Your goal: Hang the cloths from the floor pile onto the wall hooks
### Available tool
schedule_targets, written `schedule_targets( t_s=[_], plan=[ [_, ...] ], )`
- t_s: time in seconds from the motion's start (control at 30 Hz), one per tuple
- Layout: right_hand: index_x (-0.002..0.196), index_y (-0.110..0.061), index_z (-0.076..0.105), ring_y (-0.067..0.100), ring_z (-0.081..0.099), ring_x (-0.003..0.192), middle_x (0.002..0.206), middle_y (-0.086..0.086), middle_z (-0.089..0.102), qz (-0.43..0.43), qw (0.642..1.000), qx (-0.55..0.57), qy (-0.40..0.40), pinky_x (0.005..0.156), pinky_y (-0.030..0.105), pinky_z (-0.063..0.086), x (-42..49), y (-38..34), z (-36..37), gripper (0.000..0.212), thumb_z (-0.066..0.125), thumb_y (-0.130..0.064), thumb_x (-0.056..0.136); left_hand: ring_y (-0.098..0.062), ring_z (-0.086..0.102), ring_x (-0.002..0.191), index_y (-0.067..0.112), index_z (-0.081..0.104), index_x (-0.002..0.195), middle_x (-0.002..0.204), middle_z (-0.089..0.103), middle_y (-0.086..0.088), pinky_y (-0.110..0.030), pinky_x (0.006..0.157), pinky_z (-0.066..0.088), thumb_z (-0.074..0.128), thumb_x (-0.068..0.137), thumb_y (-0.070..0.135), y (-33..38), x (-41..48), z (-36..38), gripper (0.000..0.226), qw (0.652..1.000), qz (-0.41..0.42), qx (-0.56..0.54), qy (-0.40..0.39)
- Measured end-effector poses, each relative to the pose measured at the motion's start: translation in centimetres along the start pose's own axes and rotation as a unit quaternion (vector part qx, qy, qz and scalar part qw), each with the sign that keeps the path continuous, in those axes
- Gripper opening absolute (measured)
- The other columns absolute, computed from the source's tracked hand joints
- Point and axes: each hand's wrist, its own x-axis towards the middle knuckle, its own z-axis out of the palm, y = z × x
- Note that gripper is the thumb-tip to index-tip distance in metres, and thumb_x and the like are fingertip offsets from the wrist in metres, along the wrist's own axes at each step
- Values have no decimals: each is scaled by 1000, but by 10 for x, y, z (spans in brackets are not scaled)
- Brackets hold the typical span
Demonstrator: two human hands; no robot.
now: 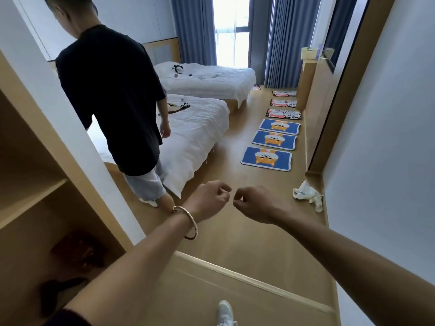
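Room: a bedroom with two white beds (pixel 200 128) at centre and far left, blue curtains (pixel 289 38) at the far end, and a wooden floor (pixel 226 165) running away from the doorway.
Other person: a person in a black shirt (pixel 110 90) stood near left, beside the closer bed, back turned.
Cloths: flat printed cloths (pixel 267 158) lay in a row along the right wall, three blue ones nearer and darker ones farther; no true pile showed.
White bundle: a crumpled white cloth (pixel 306 194) sat on the floor at the right wall's corner, nearer than the row.
Wall hooks: none could be seen.
Left hand (pixel 209 200): loosely curled, fingers bent inward, holding nothing.
Right hand (pixel 253 202): likewise half-closed and empty, just beside the left.
Risk: the other person could step into the walking path, and a cloth on smooth flooring might slide underfoot.
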Motion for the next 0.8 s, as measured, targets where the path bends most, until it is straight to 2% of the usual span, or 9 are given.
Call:
schedule_targets(
  t_s=[0.07,0.2,0.27,0.43,0.57,0.67,0.73,0.8],
  plan=[
    [117,-15,65,18,60,100,114,6,66,6,1000,-5,-1,84,30,48,31,19,-10,28,48,-28,97,-14,62,82,19,63,110,93,67,1,-31,80,52,51,92,23,0,41,3,22,1000,7,-4,-7],
    [116,-16,64,16,59,99,115,4,65,32,999,-33,19,85,30,50,92,64,-40,27,48,-29,98,-14,62,85,20,60,113,97,66,0,-30,81,52,51,94,23,6,132,9,21,999,34,-14,-29],
    [116,-17,64,17,59,102,116,3,65,59,997,-40,25,86,31,51,123,89,-63,27,48,-30,98,-14,62,85,19,60,113,96,65,0,-31,82,52,51,94,22,16,184,8,21,998,42,-19,-43],
    [111,-19,65,17,61,95,109,3,66,138,989,-19,51,85,39,55,194,153,-105,26,48,-33,97,-16,62,87,18,59,113,93,64,1,-35,85,52,50,94,22,42,294,15,22,994,87,-13,-72],
    [111,-20,65,17,61,93,105,2,67,158,986,-32,29,84,39,55,232,191,-112,28,47,-36,97,-14,60,86,15,60,114,94,62,0,-20,72,47,49,95,20,53,344,37,22,988,106,1,-108],
    [109,-23,64,18,62,89,100,2,66,154,987,0,41,81,42,56,269,219,-131,25,45,-35,97,-14,57,78,10,64,106,88,62,-4,-17,63,41,48,94,16,66,394,46,20,988,109,-12,-111],
    [110,-23,63,18,62,88,98,2,66,145,989,7,33,80,41,55,292,242,-139,25,44,-34,98,-13,55,75,11,64,106,87,62,-2,-18,62,40,48,93,13,71,426,55,21,988,99,-11,-116],
    [112,-20,62,18,60,89,101,3,65,144,989,11,29,78,35,53,316,270,-145,26,44,-34,98,-16,59,78,15,63,109,89,64,-1,-25,70,47,48,94,17,73,458,66,22,989,86,1,-120]
  ],
)
